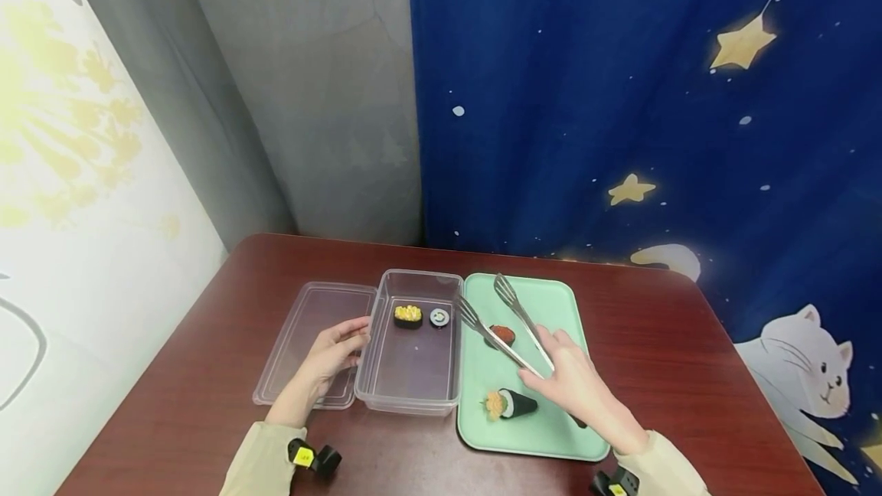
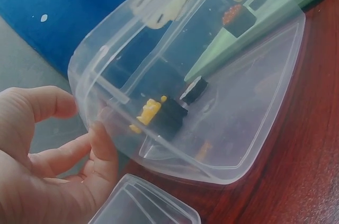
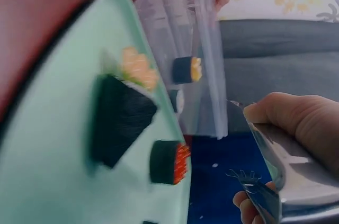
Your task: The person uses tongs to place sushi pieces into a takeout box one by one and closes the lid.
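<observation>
My right hand (image 1: 568, 377) grips metal tongs (image 1: 527, 321), their two slotted arms spread apart above the green tray (image 1: 551, 435). Below the tongs lies a roe-topped sushi (image 1: 502, 335), and nearer me on the tray is a hand roll (image 1: 517, 403) with an orange filling. My left hand (image 1: 331, 357) has its fingers at the left wall of a clear plastic box (image 1: 413, 396), loosely bent beside the rim in the left wrist view. Inside the box sit a corn-topped sushi (image 1: 408, 318) and a small sushi roll (image 1: 439, 318). Nothing is between the tongs' tips (image 3: 243, 173).
A clear lid (image 1: 296, 350) lies flat to the left of the box, partly under my left forearm. Box and tray stand side by side on the dark red table (image 1: 186, 373). Behind the table hang a grey curtain (image 1: 331, 98) and a blue starry curtain (image 1: 551, 136).
</observation>
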Available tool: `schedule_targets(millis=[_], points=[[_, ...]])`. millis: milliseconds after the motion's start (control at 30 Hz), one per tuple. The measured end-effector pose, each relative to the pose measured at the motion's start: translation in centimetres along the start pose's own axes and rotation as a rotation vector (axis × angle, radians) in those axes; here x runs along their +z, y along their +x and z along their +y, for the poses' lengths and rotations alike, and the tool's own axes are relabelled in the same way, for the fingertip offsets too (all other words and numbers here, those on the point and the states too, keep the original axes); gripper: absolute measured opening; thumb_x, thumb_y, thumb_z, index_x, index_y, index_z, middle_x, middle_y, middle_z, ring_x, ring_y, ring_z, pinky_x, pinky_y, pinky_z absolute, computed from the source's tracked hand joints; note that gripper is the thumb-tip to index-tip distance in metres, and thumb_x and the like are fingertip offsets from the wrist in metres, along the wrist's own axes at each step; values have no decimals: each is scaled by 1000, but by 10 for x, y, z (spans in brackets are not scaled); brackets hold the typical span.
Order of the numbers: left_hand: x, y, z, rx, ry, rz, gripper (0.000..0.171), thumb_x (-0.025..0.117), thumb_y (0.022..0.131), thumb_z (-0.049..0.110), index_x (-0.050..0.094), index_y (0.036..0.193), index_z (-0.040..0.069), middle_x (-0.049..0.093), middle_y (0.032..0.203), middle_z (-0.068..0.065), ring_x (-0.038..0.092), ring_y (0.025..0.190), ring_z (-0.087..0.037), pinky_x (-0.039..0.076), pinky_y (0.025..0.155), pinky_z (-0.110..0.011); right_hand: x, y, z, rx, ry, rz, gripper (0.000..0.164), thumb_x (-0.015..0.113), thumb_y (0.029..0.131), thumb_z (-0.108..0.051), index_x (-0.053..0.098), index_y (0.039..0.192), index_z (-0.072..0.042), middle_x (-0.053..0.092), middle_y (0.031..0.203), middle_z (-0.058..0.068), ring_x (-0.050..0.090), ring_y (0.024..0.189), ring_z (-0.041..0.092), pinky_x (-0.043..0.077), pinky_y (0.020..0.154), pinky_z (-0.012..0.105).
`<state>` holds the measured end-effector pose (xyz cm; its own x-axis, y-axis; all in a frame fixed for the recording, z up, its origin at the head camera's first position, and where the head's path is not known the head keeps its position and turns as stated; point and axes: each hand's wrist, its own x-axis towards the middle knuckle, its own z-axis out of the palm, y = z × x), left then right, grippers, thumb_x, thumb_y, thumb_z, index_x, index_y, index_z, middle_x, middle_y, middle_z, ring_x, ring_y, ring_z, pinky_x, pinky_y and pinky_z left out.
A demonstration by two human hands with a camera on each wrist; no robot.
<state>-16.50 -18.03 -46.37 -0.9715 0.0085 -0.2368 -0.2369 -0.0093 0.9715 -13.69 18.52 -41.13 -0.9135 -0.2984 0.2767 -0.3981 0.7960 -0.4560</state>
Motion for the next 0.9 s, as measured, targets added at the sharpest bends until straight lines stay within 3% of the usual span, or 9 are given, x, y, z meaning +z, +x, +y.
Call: schedule_targets(millis=[333, 600, 900], points=[[0, 1, 1, 2, -16, 2, 46, 57, 88, 3, 46, 131, -9, 60, 103, -5, 53, 76, -4, 46, 57, -18, 13, -27, 15, 36, -16, 124, 66, 78, 70, -24, 55, 122, 10, 53, 81, 6, 44, 63, 12, 41, 54, 30], [0, 0, 2, 3, -4, 1, 45, 56, 89, 3, 46, 131, -8, 60, 105, -6, 53, 77, -5, 46, 58, -19, 18, -37, 21, 101, -5, 87, 68, 78, 70, -25, 54, 122, 12, 54, 84, 8, 46, 64, 16, 43, 56, 31], [1, -2, 1, 6, 10, 6, 46, 57, 90, 5, 45, 132, -8, 60, 111, -9, 54, 77, -5, 47, 57, -20, 28, -41, 33, 92, -8, 52, 67, 80, 69, -25, 56, 121, 10, 56, 85, 6, 43, 64, 11, 42, 53, 28]])
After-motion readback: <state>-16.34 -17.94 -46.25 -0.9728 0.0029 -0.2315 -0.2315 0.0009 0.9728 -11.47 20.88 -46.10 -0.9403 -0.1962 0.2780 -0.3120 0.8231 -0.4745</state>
